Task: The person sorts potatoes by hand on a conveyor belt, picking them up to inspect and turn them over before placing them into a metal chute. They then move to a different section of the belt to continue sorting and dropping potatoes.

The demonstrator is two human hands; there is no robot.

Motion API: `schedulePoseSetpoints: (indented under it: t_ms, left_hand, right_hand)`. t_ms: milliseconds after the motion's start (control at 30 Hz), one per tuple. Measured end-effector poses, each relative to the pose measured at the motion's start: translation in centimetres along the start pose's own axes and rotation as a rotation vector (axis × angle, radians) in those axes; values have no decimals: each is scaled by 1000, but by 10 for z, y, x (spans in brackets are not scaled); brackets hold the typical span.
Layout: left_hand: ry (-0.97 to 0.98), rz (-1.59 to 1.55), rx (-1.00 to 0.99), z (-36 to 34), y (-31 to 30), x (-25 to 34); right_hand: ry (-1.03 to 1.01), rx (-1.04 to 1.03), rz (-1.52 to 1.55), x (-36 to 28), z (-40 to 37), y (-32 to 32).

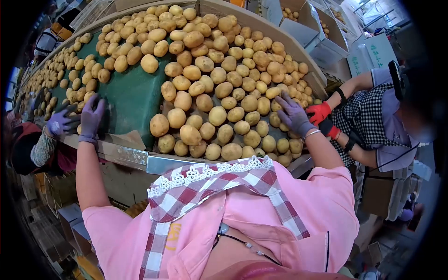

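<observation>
Pink shirt (112,233) nearest cam. Wearer's L hand (91,121), gloved, open, splayed beside potatoes (91,85) on green belt (135,88); more heaped to R. R hand (295,115) open atop heap (217,115), co-worker's red glove (320,113) alongside. Each potato prob. firm, lightish, apt to roll; best cupped round middle.

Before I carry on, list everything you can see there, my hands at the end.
Potatoes: too many to count, tan, across the sorting surface
Belt: one, green, left of centre
Metal plate: one, silvery, near edge
Open boxes: at least two, pale, upper right, some holding potatoes
Lettered box: one, pale with green writing, upper right
Co-workers' gloved hands: red-and-black pair right; purple left
Shirt: one, pink, yours
Left hand: one, purple glove, beside potatoes
Right hand: one, purple glove, on potatoes
</observation>
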State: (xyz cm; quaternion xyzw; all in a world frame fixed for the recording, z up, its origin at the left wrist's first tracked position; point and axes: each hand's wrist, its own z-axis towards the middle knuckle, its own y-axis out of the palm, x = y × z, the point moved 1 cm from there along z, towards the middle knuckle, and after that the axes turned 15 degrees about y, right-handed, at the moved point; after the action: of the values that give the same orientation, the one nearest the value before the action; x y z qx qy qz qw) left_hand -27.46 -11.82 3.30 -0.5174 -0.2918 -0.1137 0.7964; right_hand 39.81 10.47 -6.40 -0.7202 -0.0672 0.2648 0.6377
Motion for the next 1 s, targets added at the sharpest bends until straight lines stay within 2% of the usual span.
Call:
schedulePoseSetpoints:
  t_ms: [33,67,133,167,200,267,300,333,367,400,467,500,533,600,633,667,733,800,867,933,1000]
  left_hand:
    - [-5,8,120,2,-7,17]
    - [109,36,139,7,-10,38]
    - [343,80,192,25,8,78]
    - [469,70,113,36,14,111]
    - [594,60,36,48,26,146]
    - [792,84,-216,67,55,211]
    - [933,193,-242,78,80,224]
    - [999,339,-245,79,124,231]
    - [1023,368,-304,87,150,238]
    - [960,407,-359,93,173,244]
    - [908,643,-362,112,200,229]
    - [827,686,-394,121,193,237]
    - [748,724,-433,128,184,246]
    - [760,795,-325,139,171,244]
    - [701,860,-321,144,166,238]
    - [639,932,-320,147,156,231]
    - [398,856,-309,155,141,220]
    - [294,1011,-332,148,112,206]
    - [191,1047,-382,141,84,172]
    - [96,891,-336,128,57,133]
    - [64,738,-362,128,35,39]
  right_hand:
    - [53,39,146,16,6,-4]
    - [109,77,294,29,18,-4]
    - [80,329,229,11,54,-33]
    - [63,450,208,-8,73,-47]
    - [-81,520,157,-25,96,-47]
    - [-266,424,229,-99,125,-56]
    - [-369,346,236,-126,143,-44]
    - [-326,185,400,-141,156,-14]
    - [-239,182,209,-167,165,1]
    - [-124,181,-3,-185,178,1]
    - [-35,135,155,-195,187,-12]
    - [0,-27,194,-190,190,-25]
    - [-121,34,204,-179,186,-33]
    - [-100,-91,253,-153,197,-26]
    - [-144,-90,77,-149,184,-31]
    - [-112,-82,89,-145,165,-30]
    - [-34,-44,100,-129,127,-24]
    - [-17,-100,205,-104,96,-17]
    - [-1,-119,274,-99,60,-22]
    - [-119,-11,100,-94,20,-22]
    - [-89,90,89,-90,-11,-16]
